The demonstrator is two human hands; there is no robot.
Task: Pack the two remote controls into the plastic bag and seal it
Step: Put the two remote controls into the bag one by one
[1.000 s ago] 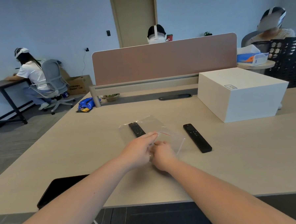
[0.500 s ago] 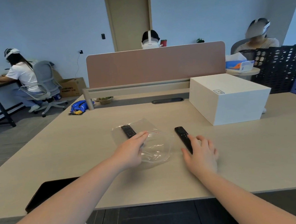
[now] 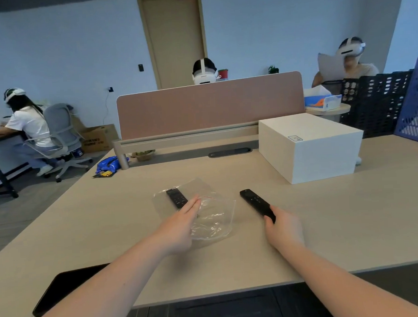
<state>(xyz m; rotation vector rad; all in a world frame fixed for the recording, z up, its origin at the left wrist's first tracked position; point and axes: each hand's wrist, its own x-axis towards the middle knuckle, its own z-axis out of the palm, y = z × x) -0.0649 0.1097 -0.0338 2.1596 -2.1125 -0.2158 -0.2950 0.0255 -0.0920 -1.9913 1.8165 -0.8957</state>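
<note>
Two hands have parted: the right hand (image 3: 283,228), at the bag's mouth a second ago, now closes around the near end of the loose remote (image 3: 256,202), ready to load it. Left hand (image 3: 182,224) lies open, pinning the bag (image 3: 213,218) mid-counter (image 3: 352,223); beyond, the other remote (image 3: 176,198) sits inside.

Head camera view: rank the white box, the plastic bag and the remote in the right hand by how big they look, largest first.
1. white box, largest by far.
2. plastic bag, a flat clear sheet.
3. remote, slim and black; the right hand covers its near end, so part is hidden.
</note>
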